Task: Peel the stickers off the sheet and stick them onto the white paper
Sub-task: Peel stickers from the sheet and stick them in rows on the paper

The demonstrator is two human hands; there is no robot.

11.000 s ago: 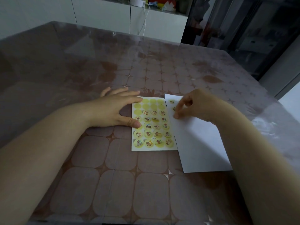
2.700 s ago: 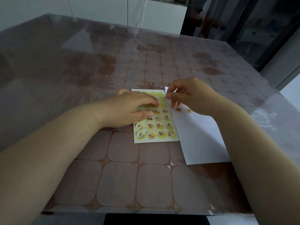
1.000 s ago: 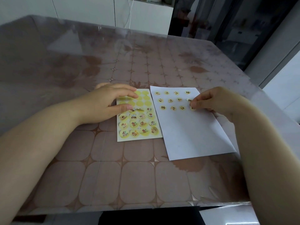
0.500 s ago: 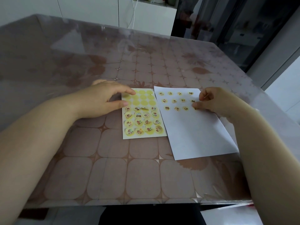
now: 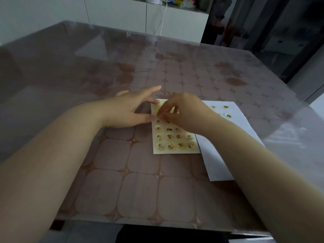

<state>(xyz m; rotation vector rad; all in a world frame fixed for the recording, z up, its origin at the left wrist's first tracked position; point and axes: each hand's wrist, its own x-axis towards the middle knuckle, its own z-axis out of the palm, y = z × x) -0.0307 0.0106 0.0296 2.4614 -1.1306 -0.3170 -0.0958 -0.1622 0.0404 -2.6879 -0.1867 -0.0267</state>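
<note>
The sticker sheet (image 5: pixel 175 137) lies flat near the middle of the worktop (image 5: pixel 140 172), its lower rows full of small round picture stickers and its top rows bare yellow circles. The white paper (image 5: pixel 226 155) lies just beside it toward the worktop's right edge, the two touching along their long sides, and a few stuck stickers (image 5: pixel 225 107) show near the paper's far end. The left hand (image 5: pixel 129 111) has its fingers straight and released, thumb and forefinger tips pressing the sheet's left edge. The right hand (image 5: pixel 184 113) reaches across the sheet with fingers curled, tips bunched on its upper left part; blur hides whether they grasp a sticker.
</note>
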